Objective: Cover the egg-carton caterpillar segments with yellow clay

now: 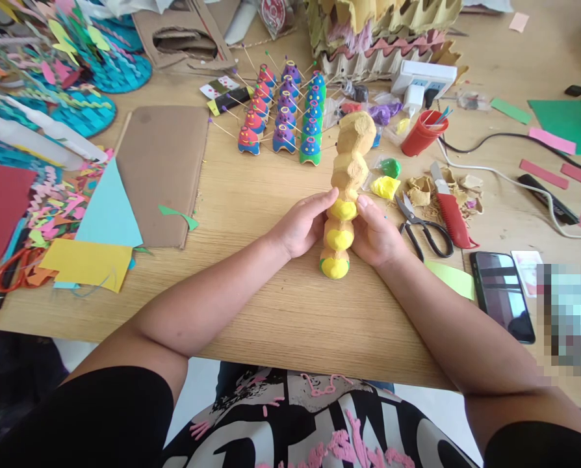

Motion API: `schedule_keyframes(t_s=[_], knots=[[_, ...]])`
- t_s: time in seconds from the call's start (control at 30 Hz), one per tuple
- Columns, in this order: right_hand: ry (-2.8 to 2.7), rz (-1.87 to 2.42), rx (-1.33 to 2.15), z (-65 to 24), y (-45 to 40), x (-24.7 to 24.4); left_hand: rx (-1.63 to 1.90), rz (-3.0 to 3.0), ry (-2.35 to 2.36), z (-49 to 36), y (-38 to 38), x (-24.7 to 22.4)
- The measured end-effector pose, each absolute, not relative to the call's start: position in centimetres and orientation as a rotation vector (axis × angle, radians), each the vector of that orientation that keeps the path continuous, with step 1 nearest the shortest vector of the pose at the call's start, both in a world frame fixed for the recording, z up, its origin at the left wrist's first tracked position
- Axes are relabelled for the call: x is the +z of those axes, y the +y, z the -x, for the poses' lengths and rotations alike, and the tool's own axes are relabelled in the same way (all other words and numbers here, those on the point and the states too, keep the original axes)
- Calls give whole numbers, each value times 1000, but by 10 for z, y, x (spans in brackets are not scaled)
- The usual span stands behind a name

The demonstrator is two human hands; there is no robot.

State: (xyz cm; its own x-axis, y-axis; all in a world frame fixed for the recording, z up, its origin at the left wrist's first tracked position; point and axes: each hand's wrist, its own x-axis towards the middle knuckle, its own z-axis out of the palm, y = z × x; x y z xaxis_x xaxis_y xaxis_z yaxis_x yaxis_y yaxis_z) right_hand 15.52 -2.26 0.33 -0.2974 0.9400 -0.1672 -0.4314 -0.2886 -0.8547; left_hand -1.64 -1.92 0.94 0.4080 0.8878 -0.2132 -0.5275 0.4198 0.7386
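A long strip of egg-carton cups (351, 166) lies on the wooden table (271, 305), running away from me. Its three nearest cups are covered with yellow clay (340, 237), and green clay shows at the base of the nearest one. My left hand (303, 224) grips the strip from the left, thumb on the third yellow cup. My right hand (377, 233) grips it from the right, thumb pressed on the same cup. A lump of yellow clay (385, 187) and a green lump (390, 167) lie just right of the strip.
Scissors (422, 224) and a red utility knife (450, 211) lie right of my hands, a phone (502, 296) nearer me. Painted caterpillar strips with sticks (285, 117) stand behind. A red cup (421, 133), power strip (424, 78), cardboard sheet (161, 172) and coloured paper scraps (83, 260) surround.
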Motion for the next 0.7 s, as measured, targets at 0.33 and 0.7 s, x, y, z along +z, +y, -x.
schedule_keyframes(t_s=[0.33,0.7], knots=[[-901,900,1753,-154,-24,4,931,-637,701,19,-22,13],[-867,907,1724,-150,-27,5,959,-618,700,19,-23,12]])
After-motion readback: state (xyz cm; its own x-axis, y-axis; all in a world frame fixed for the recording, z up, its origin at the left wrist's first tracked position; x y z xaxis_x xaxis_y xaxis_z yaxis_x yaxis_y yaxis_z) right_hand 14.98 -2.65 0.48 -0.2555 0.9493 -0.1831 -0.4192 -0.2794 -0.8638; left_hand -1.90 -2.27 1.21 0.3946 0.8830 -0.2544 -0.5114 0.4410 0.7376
